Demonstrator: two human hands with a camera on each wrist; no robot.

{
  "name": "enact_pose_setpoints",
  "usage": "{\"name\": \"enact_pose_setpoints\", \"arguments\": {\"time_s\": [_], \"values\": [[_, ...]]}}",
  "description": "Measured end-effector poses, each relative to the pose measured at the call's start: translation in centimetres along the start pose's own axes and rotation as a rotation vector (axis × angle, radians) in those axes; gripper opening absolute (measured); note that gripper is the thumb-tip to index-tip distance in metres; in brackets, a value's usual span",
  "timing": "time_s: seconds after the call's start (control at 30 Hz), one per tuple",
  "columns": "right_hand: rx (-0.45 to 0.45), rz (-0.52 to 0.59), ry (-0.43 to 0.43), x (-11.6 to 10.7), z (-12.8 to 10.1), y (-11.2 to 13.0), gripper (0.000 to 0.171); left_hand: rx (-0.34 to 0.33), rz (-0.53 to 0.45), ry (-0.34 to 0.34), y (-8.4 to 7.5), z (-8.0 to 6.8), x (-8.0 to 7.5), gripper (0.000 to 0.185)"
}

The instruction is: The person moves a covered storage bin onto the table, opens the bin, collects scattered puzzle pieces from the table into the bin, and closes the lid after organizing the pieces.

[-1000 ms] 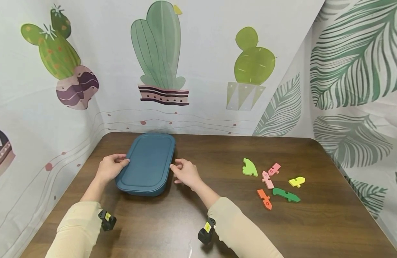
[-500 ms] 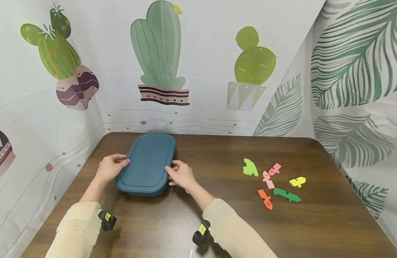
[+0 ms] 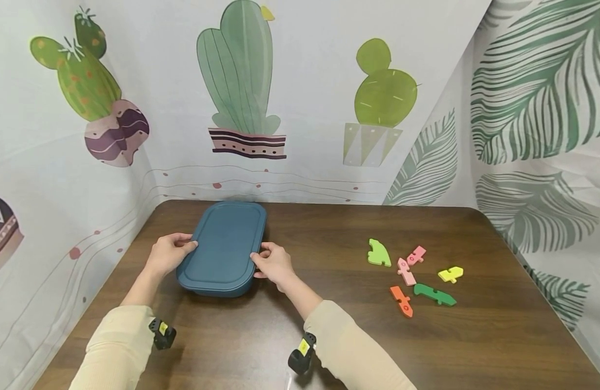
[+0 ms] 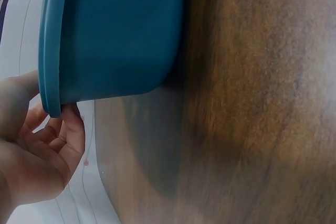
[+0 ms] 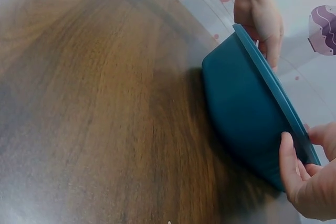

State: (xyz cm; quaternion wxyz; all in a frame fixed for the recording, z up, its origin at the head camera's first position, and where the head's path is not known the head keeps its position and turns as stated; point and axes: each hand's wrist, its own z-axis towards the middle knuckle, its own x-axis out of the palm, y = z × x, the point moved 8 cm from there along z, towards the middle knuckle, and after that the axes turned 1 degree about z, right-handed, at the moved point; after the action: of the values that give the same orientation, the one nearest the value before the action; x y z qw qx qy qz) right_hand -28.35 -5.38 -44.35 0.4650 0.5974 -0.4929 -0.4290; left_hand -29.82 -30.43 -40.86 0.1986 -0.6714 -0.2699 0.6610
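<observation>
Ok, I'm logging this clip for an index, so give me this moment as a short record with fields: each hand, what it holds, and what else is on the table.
left hand: grips the left rim of the teal lidded box, thumb on the lid edge
right hand: grips the box's right rim, fingers under the lip
box: lid on, resting on the brown table
puzzle pieces: six coloured foam pieces lie loose to the right, untouched
backdrop: cactus and leaf print cloth

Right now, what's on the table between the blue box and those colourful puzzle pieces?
Only the right hand, gripping the blue box at its rim. Beyond it, bare table runs to the puzzle pieces, as the head view shows.
</observation>
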Motion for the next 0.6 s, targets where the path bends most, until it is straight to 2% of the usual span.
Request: {"name": "enact_pose_setpoints", "arguments": {"time_s": [0.23, 0.6], "values": [[0.020, -0.009, -0.022, -0.7, -0.2, 0.0, 0.044, 0.016, -0.007, 0.003, -0.6, -0.3, 0.3, 0.048], [0.053, -0.018, -0.001, -1.7, -0.4, -0.1, 0.043, 0.014, -0.025, -0.002, -1.3, -0.6, 0.9, 0.046]]}}
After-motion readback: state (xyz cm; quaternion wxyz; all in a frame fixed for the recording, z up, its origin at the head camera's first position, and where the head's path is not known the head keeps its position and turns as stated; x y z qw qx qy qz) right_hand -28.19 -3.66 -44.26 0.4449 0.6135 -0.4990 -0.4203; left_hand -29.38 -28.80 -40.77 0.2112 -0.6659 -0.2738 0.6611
